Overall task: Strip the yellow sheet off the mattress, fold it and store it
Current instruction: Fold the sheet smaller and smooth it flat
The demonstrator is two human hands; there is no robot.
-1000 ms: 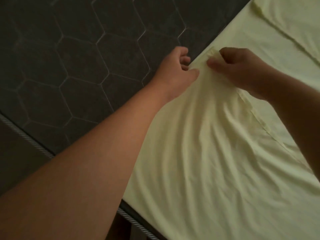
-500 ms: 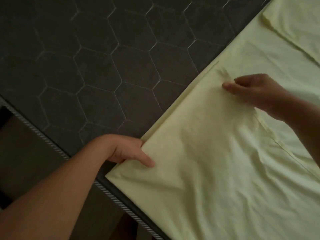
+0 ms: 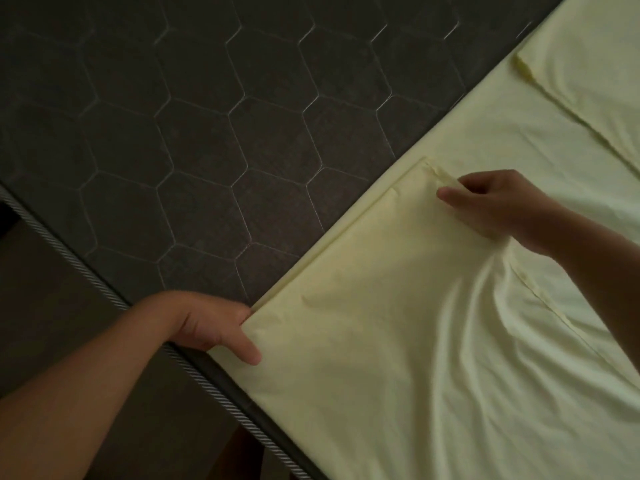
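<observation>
Slid the left grip (image 3: 207, 323) down from beside the right grip (image 3: 495, 206) to the mattress's (image 3: 173, 150) near edge, now clenched on the sheet's (image 3: 381, 341) lower fold corner. Pinching the upper fold corner with the right grip. Looks past stripping and into folding on the mattress's right side; probably ready to align edges.

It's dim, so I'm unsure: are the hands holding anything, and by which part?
Both hold the sheet. The left hand grips its folded edge at the near corner, thumb on top; the right hand pinches the top layer's far corner.
</observation>
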